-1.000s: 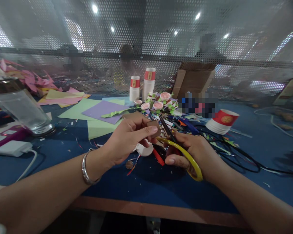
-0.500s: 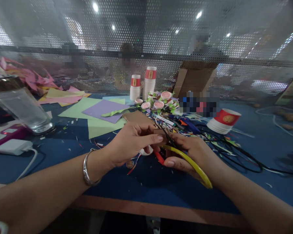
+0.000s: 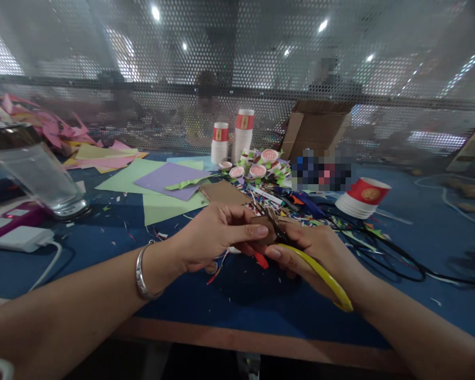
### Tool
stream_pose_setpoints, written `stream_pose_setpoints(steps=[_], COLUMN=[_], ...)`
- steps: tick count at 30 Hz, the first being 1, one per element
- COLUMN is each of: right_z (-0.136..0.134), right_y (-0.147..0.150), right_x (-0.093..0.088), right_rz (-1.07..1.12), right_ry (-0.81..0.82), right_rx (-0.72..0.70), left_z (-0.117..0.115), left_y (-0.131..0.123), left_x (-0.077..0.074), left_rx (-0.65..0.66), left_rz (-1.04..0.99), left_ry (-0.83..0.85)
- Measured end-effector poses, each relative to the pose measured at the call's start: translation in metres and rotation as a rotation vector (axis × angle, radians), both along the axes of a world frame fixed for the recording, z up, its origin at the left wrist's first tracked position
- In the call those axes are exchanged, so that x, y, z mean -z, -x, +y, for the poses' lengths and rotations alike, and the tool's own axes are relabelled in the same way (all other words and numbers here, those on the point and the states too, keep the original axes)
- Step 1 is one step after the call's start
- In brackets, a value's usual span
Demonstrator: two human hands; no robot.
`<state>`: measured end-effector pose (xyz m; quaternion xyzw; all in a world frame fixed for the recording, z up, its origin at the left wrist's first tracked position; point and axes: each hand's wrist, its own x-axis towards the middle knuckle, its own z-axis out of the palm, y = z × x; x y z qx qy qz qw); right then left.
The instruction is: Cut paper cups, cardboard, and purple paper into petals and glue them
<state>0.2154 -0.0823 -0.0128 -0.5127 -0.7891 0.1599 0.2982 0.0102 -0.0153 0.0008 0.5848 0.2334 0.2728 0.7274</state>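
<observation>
My left hand (image 3: 221, 235) pinches a small piece of brown cardboard (image 3: 266, 228) between thumb and fingers. Round a pair of scissors (image 3: 320, 272) with a yellow handle my right hand (image 3: 316, 248) is closed. The dark blades reach up and left, right beside the cardboard and partly behind it. Below the left fingertips shows a red part (image 3: 261, 259), perhaps of the same scissors. Under the left hand lie a small round thing and thin coloured strips. A larger cardboard sheet (image 3: 224, 193) lies just beyond the left hand.
Paper cup stacks (image 3: 243, 137) and decorated round pieces (image 3: 257, 171) stand at the back. Paper scraps (image 3: 267, 200) and black cables (image 3: 404, 253) lie beyond and right of my hands. On the left are a glass jar (image 3: 35, 174) and coloured paper (image 3: 170, 179). A tilted cup (image 3: 363, 197) sits right.
The cardboard piece has turned so more of its face shows. My right thumb has come up against the yellow handle, and the scissors have shifted slightly right. Less of the red part shows.
</observation>
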Motion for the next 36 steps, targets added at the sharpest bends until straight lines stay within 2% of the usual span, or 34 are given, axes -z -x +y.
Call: stream_pose_setpoints(steps=[9, 16, 20, 26, 31, 36], right_z=[-0.007, 0.003, 0.006, 0.005, 0.003, 0.004], right_y=[0.005, 0.000, -0.004, -0.006, -0.007, -0.009], right_x=[-0.010, -0.002, -0.001, -0.005, -0.009, -0.009], right_rz=[-0.077, -0.091, -0.022, 0.018, 0.077, 0.034], right_ry=[0.054, -0.066, 0.003, 0.075, 0.002, 0.006], right_rx=[0.092, 0.149, 0.169, 0.062, -0.065, -0.088], left_z=[-0.001, 0.004, 0.004, 0.003, 0.004, 0.005], left_y=[0.001, 0.002, 0.003, 0.003, 0.002, 0.003], left_x=[-0.002, -0.004, -0.004, -0.004, -0.005, -0.004], left_rx=[-0.049, -0.149, -0.182, -0.177, -0.236, -0.258], left_rz=[0.036, 0.054, 0.069, 0.081, 0.042, 0.077], left_ry=[-0.032, -0.139, -0.145, -0.213, -0.226, -0.248])
